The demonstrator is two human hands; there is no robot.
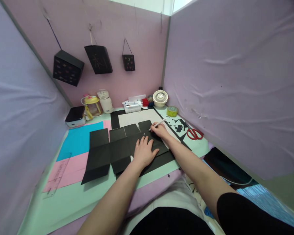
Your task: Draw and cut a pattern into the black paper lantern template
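A large black paper [120, 148] with cut flaps and fold lines lies across the green table cover, its left end slightly raised. My left hand [144, 151] rests flat on the paper with its fingers spread and nothing held. Just up and right of it, my right hand [159, 129] grips a white pen [160, 122], whose tip is at the paper's surface. A tiny white mark [144, 134] shows on the black paper between the two hands. White sheets [142, 117] lie beneath and behind the black paper.
Red scissors [194, 133], black scraps [179, 128] and green tape [171, 111] are at the right. Blue paper [79, 138], pink paper [73, 174] and a clear ruler [60, 174] lie left. Pens [133, 106], a bowl [160, 98] and bottles [106, 102] stand behind.
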